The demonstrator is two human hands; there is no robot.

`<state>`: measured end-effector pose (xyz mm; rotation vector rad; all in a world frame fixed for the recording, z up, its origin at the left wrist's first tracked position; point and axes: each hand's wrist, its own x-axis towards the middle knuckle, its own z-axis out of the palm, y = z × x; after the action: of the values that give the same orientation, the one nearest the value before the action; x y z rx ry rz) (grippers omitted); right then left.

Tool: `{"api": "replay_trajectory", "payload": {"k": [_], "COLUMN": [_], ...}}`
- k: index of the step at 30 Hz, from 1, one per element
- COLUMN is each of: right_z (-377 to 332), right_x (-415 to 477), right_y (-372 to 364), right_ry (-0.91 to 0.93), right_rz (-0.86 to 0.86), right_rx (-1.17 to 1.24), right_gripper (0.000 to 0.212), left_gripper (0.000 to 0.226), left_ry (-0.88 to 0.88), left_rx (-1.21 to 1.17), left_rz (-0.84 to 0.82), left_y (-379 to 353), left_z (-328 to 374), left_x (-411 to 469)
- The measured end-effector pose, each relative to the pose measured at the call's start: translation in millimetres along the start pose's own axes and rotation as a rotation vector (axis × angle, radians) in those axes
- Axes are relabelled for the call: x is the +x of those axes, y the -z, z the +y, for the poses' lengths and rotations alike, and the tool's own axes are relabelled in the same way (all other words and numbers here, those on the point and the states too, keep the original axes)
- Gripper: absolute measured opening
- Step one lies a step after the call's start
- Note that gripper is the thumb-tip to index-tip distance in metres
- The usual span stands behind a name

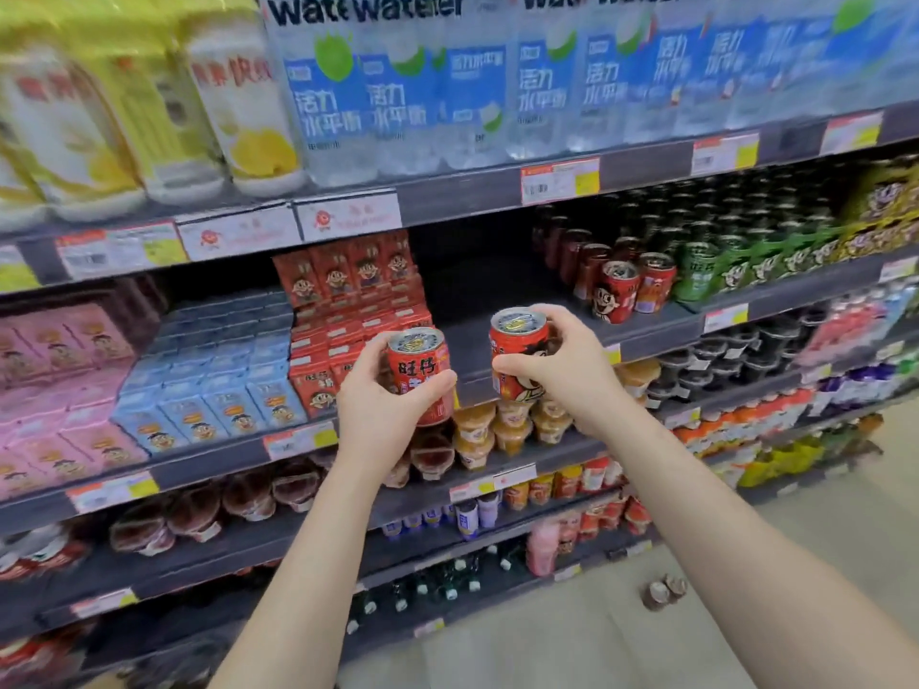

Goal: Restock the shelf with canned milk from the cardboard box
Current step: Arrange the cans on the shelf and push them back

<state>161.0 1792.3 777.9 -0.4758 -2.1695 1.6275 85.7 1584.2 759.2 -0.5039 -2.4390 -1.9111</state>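
The left hand (385,405) is gripping a small red metal milk can (416,363), fingers curling round its lower body, the silver lid showing above them. Just right of those fingers, the right hand (572,375) is grasping a second red can (517,348), thumb crossing its front and fingers wrapping behind its rim. Both cans are hovering upright before the dark grey shelf (472,335). Beyond the right fingers, shelved red cans (614,290) are standing. Beyond the left fingers, red cartons (343,300) are sitting stacked.

Dark grey store shelving (447,201) fills 9 to 2 o'clock; pale beige floor (855,489) at 4 o'clock; even lighting.
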Motion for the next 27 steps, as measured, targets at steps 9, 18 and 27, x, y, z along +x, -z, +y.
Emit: {"api": "replay_trajectory", "payload": {"k": [9,18,27], "right_z": [46,82,102], "right_x": [112,174,213], "right_y": [2,-12,-41], "right_ry": [0.087,0.117,0.167], "right_rz": [-0.191,-0.301,-0.276], "right_rx": [-0.020,-0.034,-0.026], "right_gripper": [0.074,0.079,0.082], "left_gripper": [0.080,0.077,0.076], "left_ry": [0.057,0.069,0.008], "left_rx": [-0.018,-0.006,-0.097], "left_rz": [0.210,0.321,0.325], "left_y": [-57,-91,-95], "left_z": [-9,-13,-22], "left_x": [35,41,45]}}
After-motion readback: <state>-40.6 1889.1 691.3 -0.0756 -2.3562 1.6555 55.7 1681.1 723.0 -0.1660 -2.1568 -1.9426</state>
